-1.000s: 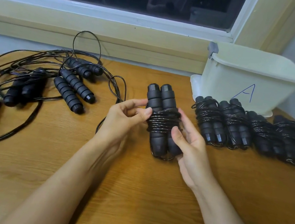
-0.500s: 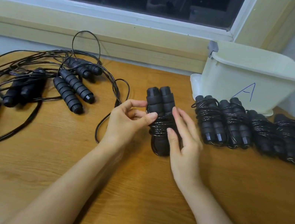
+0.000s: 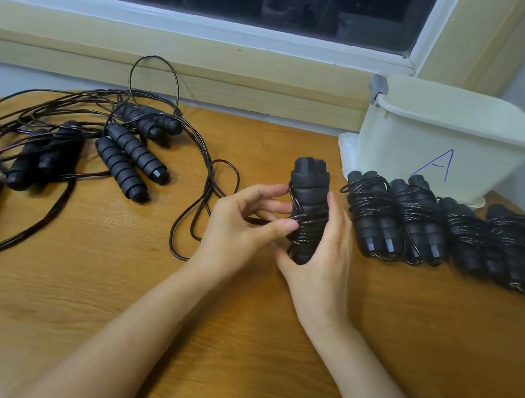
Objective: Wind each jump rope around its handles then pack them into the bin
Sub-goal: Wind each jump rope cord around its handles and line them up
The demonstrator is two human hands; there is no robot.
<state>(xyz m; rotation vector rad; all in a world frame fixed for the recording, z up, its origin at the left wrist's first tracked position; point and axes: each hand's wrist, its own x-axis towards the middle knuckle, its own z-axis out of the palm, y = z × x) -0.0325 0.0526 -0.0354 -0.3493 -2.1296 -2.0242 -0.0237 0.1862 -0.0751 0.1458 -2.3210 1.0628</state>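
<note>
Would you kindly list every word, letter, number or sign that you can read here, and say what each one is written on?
"A": one capital letter, hand-drawn in blue, on the front wall of the white bin.
Nothing else that can be read shows in this view.
</note>
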